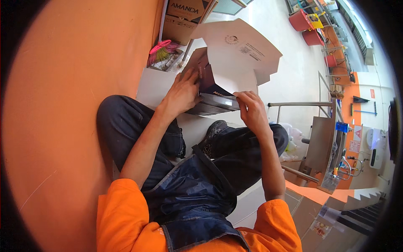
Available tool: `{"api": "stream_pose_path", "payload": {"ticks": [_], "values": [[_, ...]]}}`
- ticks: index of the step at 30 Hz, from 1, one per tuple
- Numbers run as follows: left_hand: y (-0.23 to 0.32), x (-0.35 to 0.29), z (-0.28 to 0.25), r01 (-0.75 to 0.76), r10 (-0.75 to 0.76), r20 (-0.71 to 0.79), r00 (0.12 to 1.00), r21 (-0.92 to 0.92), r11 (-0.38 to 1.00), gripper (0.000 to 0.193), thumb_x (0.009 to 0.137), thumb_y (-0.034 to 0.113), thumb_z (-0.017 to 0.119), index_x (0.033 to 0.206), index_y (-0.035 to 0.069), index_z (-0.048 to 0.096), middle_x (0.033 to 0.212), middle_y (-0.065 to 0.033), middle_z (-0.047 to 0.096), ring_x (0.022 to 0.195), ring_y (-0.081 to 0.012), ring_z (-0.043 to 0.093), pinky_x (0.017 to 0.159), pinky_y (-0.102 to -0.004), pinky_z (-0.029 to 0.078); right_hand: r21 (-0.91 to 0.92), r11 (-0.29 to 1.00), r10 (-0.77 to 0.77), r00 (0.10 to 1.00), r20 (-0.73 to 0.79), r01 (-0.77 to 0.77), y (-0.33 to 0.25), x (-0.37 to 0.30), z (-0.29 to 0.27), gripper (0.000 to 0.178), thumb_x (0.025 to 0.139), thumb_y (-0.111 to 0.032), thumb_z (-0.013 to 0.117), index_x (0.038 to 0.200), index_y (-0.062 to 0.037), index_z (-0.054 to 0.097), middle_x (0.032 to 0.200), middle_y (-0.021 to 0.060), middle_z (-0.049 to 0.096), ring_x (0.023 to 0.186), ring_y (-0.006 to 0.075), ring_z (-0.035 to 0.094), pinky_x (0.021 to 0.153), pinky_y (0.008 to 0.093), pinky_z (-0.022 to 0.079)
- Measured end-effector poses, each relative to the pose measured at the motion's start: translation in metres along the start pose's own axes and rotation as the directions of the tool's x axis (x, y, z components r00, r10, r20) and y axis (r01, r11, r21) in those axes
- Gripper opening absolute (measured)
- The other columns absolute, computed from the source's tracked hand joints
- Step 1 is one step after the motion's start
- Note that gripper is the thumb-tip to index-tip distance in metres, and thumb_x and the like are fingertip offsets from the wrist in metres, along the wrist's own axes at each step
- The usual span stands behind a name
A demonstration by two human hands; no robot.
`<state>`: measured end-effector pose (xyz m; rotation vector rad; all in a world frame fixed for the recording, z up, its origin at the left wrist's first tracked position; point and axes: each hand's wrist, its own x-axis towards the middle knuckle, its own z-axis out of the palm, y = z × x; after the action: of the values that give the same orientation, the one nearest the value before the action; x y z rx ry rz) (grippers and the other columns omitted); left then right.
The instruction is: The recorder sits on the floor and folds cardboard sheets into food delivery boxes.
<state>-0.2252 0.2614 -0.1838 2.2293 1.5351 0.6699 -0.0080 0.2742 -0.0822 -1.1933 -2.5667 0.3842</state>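
Observation:
In front of my crossed legs is a partly folded cardboard box (pixel 233 69), white inside and dark purple outside, with its wide lid flap raised at the far side. My left hand (pixel 183 93) grips its left side, the bent fingers lying over the dark panel. At the near right corner, my right hand (pixel 251 110) pinches the box's edge between thumb and fingers. Under the box lies a stack of flat dark cardboard sheets (pixel 212 108). The fingertips of my left hand are partly hidden against the panel.
An orange wall (pixel 71 84) runs close on my left. Beyond the box stand a brown carton (pixel 178 29) and a pink-and-green broom head (pixel 163 51). To the right are a metal-framed table (pixel 319 151), clear plastic bottles (pixel 291 140) and red tubs (pixel 300 20).

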Motion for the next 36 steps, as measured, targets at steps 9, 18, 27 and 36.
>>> {"api": "stream_pose_path", "payload": {"ticks": [9,18,27,36], "values": [[0.006,-0.002,-0.006,-0.034,0.034,-0.013,0.999,-0.005,0.999,0.034,0.069,0.018,0.067,0.099,0.002,0.061,0.127,-0.014,0.041,0.125,-0.0321,0.031,0.096,-0.0502,0.033,-0.139,0.978,0.142,0.986,-0.087,-0.153,0.021,-0.014,0.029,0.015,0.077,-0.002,0.052,0.089,-0.0032,0.06,0.082,0.0122,0.06,0.081,0.0299,0.057,0.072,0.0393,0.044],[0.004,0.0,0.001,-0.046,0.044,-0.075,0.996,-0.024,0.999,0.022,0.07,0.015,0.065,0.088,0.002,0.065,0.121,-0.0121,0.048,0.121,-0.0315,0.037,0.097,-0.0424,0.033,0.053,0.988,0.148,0.986,-0.072,-0.145,-0.018,0.021,0.038,0.019,0.076,-0.016,0.062,0.085,0.0001,0.058,0.079,0.0169,0.059,0.073,0.0353,0.057,0.065,0.0411,0.045],[-0.016,0.002,-0.003,-0.12,0.106,-0.105,0.989,-0.137,0.983,0.018,0.07,0.019,0.065,0.083,0.007,0.067,0.122,-0.0065,0.05,0.12,-0.0287,0.038,0.096,-0.0409,0.033,-0.167,0.965,0.191,0.978,-0.089,-0.204,-0.034,0.023,0.063,0.018,0.075,-0.015,0.061,0.079,-0.0017,0.05,0.077,0.0139,0.055,0.074,0.0325,0.057,0.063,0.0416,0.045],[-0.017,0.005,-0.002,-0.161,0.156,-0.094,0.983,-0.049,0.986,0.02,0.07,0.025,0.066,0.08,0.009,0.068,0.121,-0.0043,0.051,0.122,-0.0268,0.036,0.097,-0.046,0.029,-0.322,0.93,0.174,0.984,-0.035,-0.176,-0.032,0.027,0.064,0.018,0.065,-0.002,0.06,0.082,-0.0028,0.053,0.08,0.012,0.056,0.076,0.027,0.059,0.063,0.0369,0.047]]}}
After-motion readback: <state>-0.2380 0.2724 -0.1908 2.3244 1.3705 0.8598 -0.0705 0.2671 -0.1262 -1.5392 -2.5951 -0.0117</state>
